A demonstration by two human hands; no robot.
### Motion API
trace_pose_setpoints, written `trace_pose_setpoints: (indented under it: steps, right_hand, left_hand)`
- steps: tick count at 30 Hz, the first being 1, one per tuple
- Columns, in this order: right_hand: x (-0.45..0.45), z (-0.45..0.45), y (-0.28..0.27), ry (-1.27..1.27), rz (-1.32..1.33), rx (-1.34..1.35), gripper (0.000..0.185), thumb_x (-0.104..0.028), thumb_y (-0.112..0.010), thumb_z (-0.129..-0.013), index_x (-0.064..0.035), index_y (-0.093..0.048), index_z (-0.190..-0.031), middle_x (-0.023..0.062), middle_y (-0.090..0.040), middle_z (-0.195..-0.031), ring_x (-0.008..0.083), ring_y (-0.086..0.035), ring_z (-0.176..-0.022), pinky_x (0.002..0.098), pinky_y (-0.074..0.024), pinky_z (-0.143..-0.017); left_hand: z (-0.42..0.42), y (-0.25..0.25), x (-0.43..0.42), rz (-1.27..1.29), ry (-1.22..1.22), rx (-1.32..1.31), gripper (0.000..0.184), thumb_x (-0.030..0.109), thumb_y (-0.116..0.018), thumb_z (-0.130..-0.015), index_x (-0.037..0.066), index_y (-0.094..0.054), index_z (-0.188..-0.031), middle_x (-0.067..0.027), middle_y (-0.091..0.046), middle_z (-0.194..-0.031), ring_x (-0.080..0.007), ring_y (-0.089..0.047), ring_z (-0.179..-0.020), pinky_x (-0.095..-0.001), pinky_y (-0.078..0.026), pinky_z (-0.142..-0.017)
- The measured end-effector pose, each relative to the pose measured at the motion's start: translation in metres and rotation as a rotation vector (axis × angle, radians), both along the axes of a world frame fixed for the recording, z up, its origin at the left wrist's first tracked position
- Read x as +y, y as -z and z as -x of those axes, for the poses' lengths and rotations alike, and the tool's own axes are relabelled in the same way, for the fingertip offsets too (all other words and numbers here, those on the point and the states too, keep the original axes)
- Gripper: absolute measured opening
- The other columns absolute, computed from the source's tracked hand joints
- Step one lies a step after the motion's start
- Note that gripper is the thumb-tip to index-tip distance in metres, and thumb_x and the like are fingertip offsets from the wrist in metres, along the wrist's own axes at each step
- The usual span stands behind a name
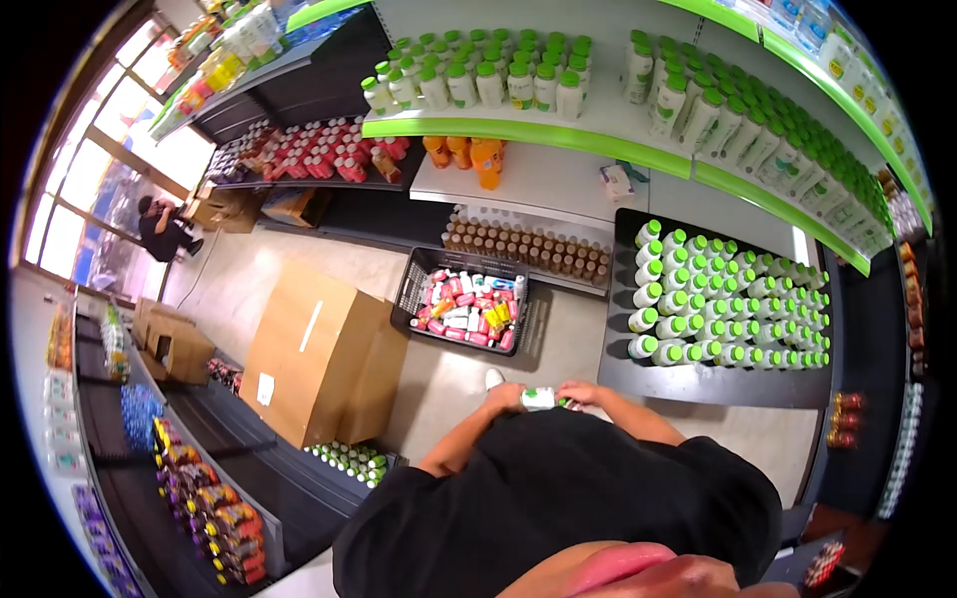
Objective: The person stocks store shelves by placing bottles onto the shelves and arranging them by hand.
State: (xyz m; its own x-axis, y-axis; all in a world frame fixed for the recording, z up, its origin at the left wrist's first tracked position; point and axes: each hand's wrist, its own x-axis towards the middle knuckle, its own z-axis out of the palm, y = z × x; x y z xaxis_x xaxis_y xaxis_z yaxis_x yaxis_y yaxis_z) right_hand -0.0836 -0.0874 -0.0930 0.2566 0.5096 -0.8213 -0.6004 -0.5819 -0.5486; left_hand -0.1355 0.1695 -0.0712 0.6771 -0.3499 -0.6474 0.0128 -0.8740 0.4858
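Note:
A white bottle with green on its label (538, 399) lies sideways in front of my black shirt. My left hand (506, 397) is closed around its left end. My right hand (582, 394) is at the other end, its fingers curled near a small green part that looks like the cap. The shirt partly hides what the right fingers grip. To the right, many similar white bottles with green caps (713, 299) stand in rows on a dark low platform (718, 386). Ahead on the floor sits a black crate (406, 289) of mixed pink, white and yellow bottles.
Tall cardboard boxes (309, 349) stand at left. Ahead, shelves hold green-capped bottles (488, 85), orange bottles (486, 159) and brown-capped bottles (528, 244). Another shelf with dark bottles (224, 518) is at lower left. A person in dark clothes (164, 229) is by the windows.

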Motion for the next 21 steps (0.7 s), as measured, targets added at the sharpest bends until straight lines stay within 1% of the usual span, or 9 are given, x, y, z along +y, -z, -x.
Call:
trace_pose_setpoints:
  steps: [3, 4, 6, 10, 12, 13, 14, 16, 21]
  right_hand:
    - [0.036, -0.033, -0.007, 0.097, -0.001, -0.374, 0.035, -0.036, -0.071, -0.087, -0.0096, -0.063, -0.108, 0.0039, -0.065, -0.086, 0.0134, -0.06, -0.069, 0.0302, -0.0495, -0.062]
    - [0.053, -0.045, -0.012, 0.254, -0.013, -0.527, 0.036, -0.035, -0.072, -0.087, -0.0083, -0.063, -0.109, 0.0047, -0.066, -0.085, 0.0147, -0.061, -0.07, 0.0306, -0.0496, -0.064]
    - [0.096, -0.066, -0.027, 0.565, -0.029, -0.835, 0.039, -0.033, -0.072, -0.087, -0.0058, -0.062, -0.113, 0.0063, -0.067, -0.085, 0.0173, -0.061, -0.074, 0.0314, -0.0499, -0.07]
    - [0.156, -0.12, -0.085, 0.848, 0.201, -1.188, 0.045, -0.027, -0.073, -0.086, -0.0056, -0.058, -0.122, 0.0107, -0.065, -0.097, 0.0211, -0.06, -0.077, 0.0344, -0.0497, -0.072]
    - [0.167, -0.139, -0.127, 0.95, 0.126, -1.109, 0.062, -0.017, -0.074, -0.084, -0.0085, -0.044, -0.137, 0.0134, -0.06, -0.116, 0.0189, -0.06, -0.084, 0.033, -0.0509, -0.073]
    - [0.17, -0.143, -0.139, 0.941, 0.079, -1.121, 0.064, -0.016, -0.074, -0.083, -0.0082, -0.042, -0.139, 0.0137, -0.059, -0.117, 0.0185, -0.06, -0.085, 0.0324, -0.0512, -0.073]
    - [0.172, -0.148, -0.151, 0.928, 0.03, -1.132, 0.066, -0.015, -0.073, -0.083, -0.0078, -0.04, -0.14, 0.014, -0.059, -0.119, 0.0181, -0.06, -0.085, 0.0319, -0.0515, -0.074]
    - [0.171, -0.159, -0.171, 0.928, -0.107, -1.123, 0.065, -0.013, -0.073, -0.082, -0.003, -0.041, -0.138, 0.0137, -0.06, -0.12, 0.0186, -0.061, -0.094, 0.0325, -0.0516, -0.079]
    - [0.135, -0.221, -0.231, 0.892, -0.192, -1.209, 0.062, -0.015, -0.075, -0.08, 0.001, -0.046, -0.133, 0.0129, -0.065, -0.115, 0.018, -0.064, -0.1, 0.032, -0.052, -0.083]
  left_hand:
    - [-0.041, 0.011, 0.038, 0.091, -0.06, -0.005, 0.063, 0.039, -0.082, -0.06, 0.007, -0.067, -0.112, -0.0185, -0.07, -0.107, -0.0333, -0.067, -0.098, -0.0417, -0.052, -0.087]
    - [-0.046, 0.035, 0.049, 0.392, -0.28, 0.086, 0.07, 0.039, -0.083, -0.059, 0.004, -0.066, -0.117, -0.0176, -0.071, -0.105, -0.03, -0.068, -0.094, -0.039, -0.052, -0.086]
    - [-0.078, -0.004, 0.056, 0.408, -0.446, 0.276, 0.073, 0.04, -0.083, -0.061, 0.002, -0.064, -0.12, -0.0154, -0.071, -0.103, -0.0256, -0.067, -0.092, -0.037, -0.052, -0.083]
    - [-0.142, -0.057, 0.057, 0.613, -0.576, 0.242, 0.063, 0.031, -0.079, -0.069, 0.002, -0.062, -0.122, -0.0131, -0.07, -0.104, -0.0216, -0.066, -0.094, -0.0349, -0.051, -0.083]
    - [-0.177, -0.034, 0.051, 0.559, -0.593, 0.014, 0.056, 0.022, -0.077, -0.073, 0.002, -0.06, -0.122, -0.0124, -0.069, -0.107, -0.0208, -0.066, -0.099, -0.033, -0.05, -0.087]
    - [-0.189, -0.105, 0.048, 0.688, -0.654, 0.022, 0.053, 0.014, -0.075, -0.075, 0.001, -0.057, -0.124, -0.0126, -0.068, -0.11, -0.0198, -0.064, -0.103, -0.0325, -0.048, -0.091]
    - [-0.205, -0.127, 0.043, 0.808, -0.697, 0.046, 0.052, 0.006, -0.07, -0.077, -0.001, -0.054, -0.126, -0.0137, -0.065, -0.117, -0.0203, -0.062, -0.107, -0.0336, -0.047, -0.094]
    - [-0.241, -0.107, 0.038, 1.082, -0.638, 0.038, 0.054, 0.0, -0.066, -0.077, -0.002, -0.05, -0.128, -0.0146, -0.063, -0.121, -0.0216, -0.06, -0.112, -0.0348, -0.046, -0.097]
    - [-0.308, -0.209, 0.02, 1.091, -0.353, -0.204, 0.057, 0.001, -0.064, -0.074, -0.002, -0.047, -0.129, -0.017, -0.059, -0.122, -0.0266, -0.057, -0.117, -0.0373, -0.043, -0.101]
